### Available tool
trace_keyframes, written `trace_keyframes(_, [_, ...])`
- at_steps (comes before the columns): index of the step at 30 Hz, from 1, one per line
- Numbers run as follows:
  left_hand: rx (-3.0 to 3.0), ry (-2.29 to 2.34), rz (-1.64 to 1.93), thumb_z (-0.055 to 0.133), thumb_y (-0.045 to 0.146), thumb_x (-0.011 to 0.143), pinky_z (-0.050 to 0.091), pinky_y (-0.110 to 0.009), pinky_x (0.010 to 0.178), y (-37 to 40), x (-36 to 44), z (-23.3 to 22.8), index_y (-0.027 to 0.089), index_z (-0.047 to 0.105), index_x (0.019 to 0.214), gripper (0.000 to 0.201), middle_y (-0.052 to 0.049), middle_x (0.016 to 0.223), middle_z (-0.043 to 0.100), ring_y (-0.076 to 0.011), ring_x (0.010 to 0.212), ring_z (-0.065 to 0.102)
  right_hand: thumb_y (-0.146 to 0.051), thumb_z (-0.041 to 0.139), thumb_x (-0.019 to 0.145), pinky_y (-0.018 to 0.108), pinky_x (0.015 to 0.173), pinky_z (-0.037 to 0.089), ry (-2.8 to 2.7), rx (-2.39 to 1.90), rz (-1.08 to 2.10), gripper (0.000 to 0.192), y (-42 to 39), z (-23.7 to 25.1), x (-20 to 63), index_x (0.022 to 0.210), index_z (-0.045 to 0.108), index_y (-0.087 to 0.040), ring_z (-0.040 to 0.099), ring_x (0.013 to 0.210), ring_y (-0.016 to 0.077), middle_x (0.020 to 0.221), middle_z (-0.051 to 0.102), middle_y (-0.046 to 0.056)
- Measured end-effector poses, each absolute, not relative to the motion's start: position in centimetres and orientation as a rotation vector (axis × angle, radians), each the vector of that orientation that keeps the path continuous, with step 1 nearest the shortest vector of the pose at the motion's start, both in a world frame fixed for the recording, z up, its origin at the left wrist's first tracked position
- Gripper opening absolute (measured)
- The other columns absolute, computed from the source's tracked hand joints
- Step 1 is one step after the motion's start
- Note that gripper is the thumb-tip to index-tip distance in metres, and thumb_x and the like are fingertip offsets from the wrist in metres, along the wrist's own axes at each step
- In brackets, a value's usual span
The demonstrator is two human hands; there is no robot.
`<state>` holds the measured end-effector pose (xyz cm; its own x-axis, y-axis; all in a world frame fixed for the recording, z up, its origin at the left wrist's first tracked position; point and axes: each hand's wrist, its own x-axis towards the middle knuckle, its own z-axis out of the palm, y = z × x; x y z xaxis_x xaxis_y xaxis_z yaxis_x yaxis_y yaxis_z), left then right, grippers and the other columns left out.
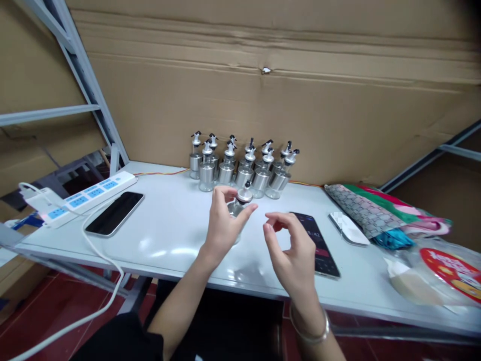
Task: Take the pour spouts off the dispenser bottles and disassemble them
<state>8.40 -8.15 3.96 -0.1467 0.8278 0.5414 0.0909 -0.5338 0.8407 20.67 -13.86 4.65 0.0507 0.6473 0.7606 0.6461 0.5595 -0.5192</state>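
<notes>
My left hand (224,219) is closed around a glass oil dispenser bottle (236,206) above the front middle of the table. The bottle has a silver cap with a black spout tip, and my fingers cover much of its body. Just right of it, my right hand (291,245) hangs apart from the bottle. Its fingers are curled, with the thumb and forefinger tips close together and nothing visible between them. Behind my hands, several similar dispenser bottles (225,173) with steel sleeves and pour spouts stand upright in rows.
On the left lie a black-screened phone (115,213) and a white power strip (90,196) with a plugged-in charger and cable. Another phone (317,243), a white mouse-like object (349,229), folded patterned fabric (387,213) and a plastic package (439,276) lie right. A cardboard wall (169,100) stands behind.
</notes>
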Motion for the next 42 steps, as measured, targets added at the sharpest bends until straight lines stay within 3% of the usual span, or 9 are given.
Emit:
trace_keyframes(7, [1.525, 1.018, 1.588, 0.069, 0.029, 0.078, 0.047, -0.03, 0.086, -8.2, 8.6, 4.3, 0.02, 0.045, 0.101, 0.035, -0.004, 0.099, 0.06, -0.0157, 0.094, 0.06, -0.015, 0.051, 0.087, 0.032, 0.072, 0.05, -1.561, -1.06, 0.091, 0.012, -14.5, 2.3, 20.0, 0.098, 0.054, -0.021, 0.058, 0.082, 0.0171, 0.088, 0.059, 0.004])
trace_keyframes(12, [1.536, 0.839, 1.475, 0.055, 0.033, 0.089, 0.044, -0.032, 0.094, -8.2, 8.1, 3.6, 0.02, 0.042, 0.116, 0.033, -0.009, 0.116, 0.059, -0.0176, 0.107, 0.058, -0.018, 0.048, 0.09, 0.038, 0.078, 0.052, -1.672, -0.948, -0.087, 0.026, -12.8, 7.2, 20.5, 0.115, 0.051, -0.022, 0.058, 0.094, 0.021, 0.104, 0.059, 0.01])
trace_keyframes(14, [1.557, 0.819, 1.45, 0.049, 0.038, 0.092, 0.04, -0.032, 0.099, -8.1, 7.7, 3.4, 0.02, 0.041, 0.123, 0.036, -0.009, 0.123, 0.056, -0.0177, 0.114, 0.054, -0.021, 0.045, 0.092, 0.04, 0.083, 0.051, -1.775, -0.95, -0.152, 0.025, -11.8, 9.5, 20.8, 0.116, 0.053, -0.023, 0.057, 0.103, 0.0229, 0.108, 0.059, 0.011])
trace_keyframes(19, [1.685, 0.844, 1.306, 0.041, 0.04, 0.094, 0.036, -0.033, 0.103, -8.0, 6.2, 4.3, 0.021, 0.04, 0.129, 0.04, -0.008, 0.127, 0.055, -0.0192, 0.117, 0.051, -0.028, 0.043, 0.093, 0.042, 0.087, 0.05, -2.022, -0.692, -0.23, 0.024, -8.1, 11.1, 20.9, 0.113, 0.056, -0.022, 0.059, 0.101, 0.0225, 0.106, 0.063, 0.01])
trace_keyframes(22, [1.809, 0.872, 1.28, 0.042, 0.034, 0.093, 0.037, -0.037, 0.101, -7.4, 5.9, 4.9, 0.02, 0.045, 0.123, 0.033, -0.008, 0.121, 0.056, -0.022, 0.113, 0.052, -0.03, 0.044, 0.092, 0.041, 0.083, 0.05, -2.134, -0.602, -0.276, 0.026, -5.7, 10.3, 20.8, 0.112, 0.056, -0.02, 0.059, 0.099, 0.0231, 0.107, 0.064, 0.012])
trace_keyframes(27, [1.924, 0.677, 1.306, 0.038, 0.039, 0.089, 0.045, -0.035, 0.081, -5.4, 5.8, 4.3, 0.018, 0.047, 0.104, 0.028, -0.003, 0.085, 0.056, -0.0196, 0.084, 0.054, -0.032, 0.048, 0.091, 0.035, 0.074, 0.046, -2.362, -0.662, -0.33, 0.022, -5.6, 11.4, 20.9, 0.098, 0.063, -0.019, 0.061, 0.081, 0.0196, 0.089, 0.068, 0.008])
trace_keyframes(32, [1.743, 0.441, 1.301, 0.049, 0.056, 0.083, 0.041, -0.026, 0.063, -4.5, 5.5, 3.2, 0.019, 0.043, 0.093, 0.039, 0.001, 0.075, 0.051, -0.0125, 0.066, 0.048, -0.031, 0.062, 0.084, 0.034, 0.078, 0.049, -2.506, -0.834, -0.151, 0.042, -8.4, 13.9, 22.2, 0.125, 0.056, -0.021, 0.063, 0.091, 0.0204, 0.104, 0.068, 0.007])
trace_keyframes(42, [1.663, 0.413, 1.135, 0.049, 0.074, 0.076, 0.04, -0.024, 0.057, -4.7, 5.1, 3.1, 0.015, 0.051, 0.077, 0.059, -0.001, 0.067, 0.053, -0.0111, 0.059, 0.049, -0.032, 0.063, 0.085, 0.033, 0.072, 0.052, -2.511, -0.893, -0.139, 0.03, -8.4, 14.8, 22.7, 0.112, 0.065, -0.021, 0.066, 0.084, 0.0205, 0.097, 0.07, 0.007])
